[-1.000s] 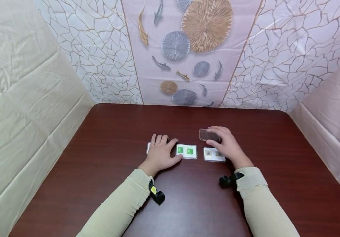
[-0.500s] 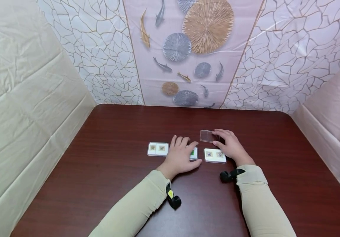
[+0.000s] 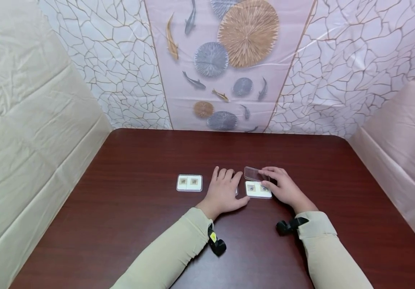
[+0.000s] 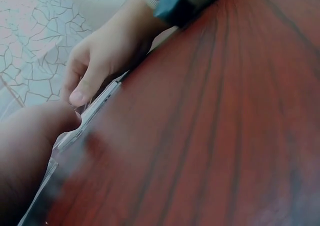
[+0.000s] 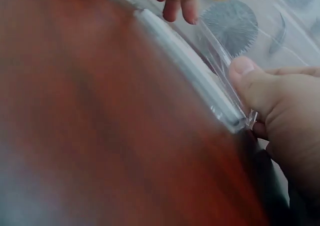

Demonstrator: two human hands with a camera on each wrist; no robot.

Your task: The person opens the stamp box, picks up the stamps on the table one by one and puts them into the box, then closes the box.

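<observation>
My right hand [image 3: 284, 189] pinches a clear plastic lid [image 3: 252, 174] by its right end, thumb in front and fingers behind. The lid is tilted just behind a small flat clear case [image 3: 258, 195] that has a white insert with two small printed squares. My left hand [image 3: 222, 194] is spread out with fingers extended, its thumb tip at that case's front left corner. Beneath the left hand a middle case [image 3: 236, 191] is nearly all hidden. In the right wrist view, the lid [image 5: 220, 60] slants up beside the case [image 5: 192, 70].
Another clear case [image 3: 189, 183] with two printed squares lies left of my left hand on the dark red-brown table [image 3: 149, 224]. Patterned cloth [image 3: 222, 80] hangs behind the table, and pale cloth [image 3: 37, 132] flanks it. A black camera [image 3: 217, 245] is strapped to each wrist.
My left hand has slid right, off the left case and over the middle one, up to the right case. My right hand has brought the lid nearer the right case's back edge.
</observation>
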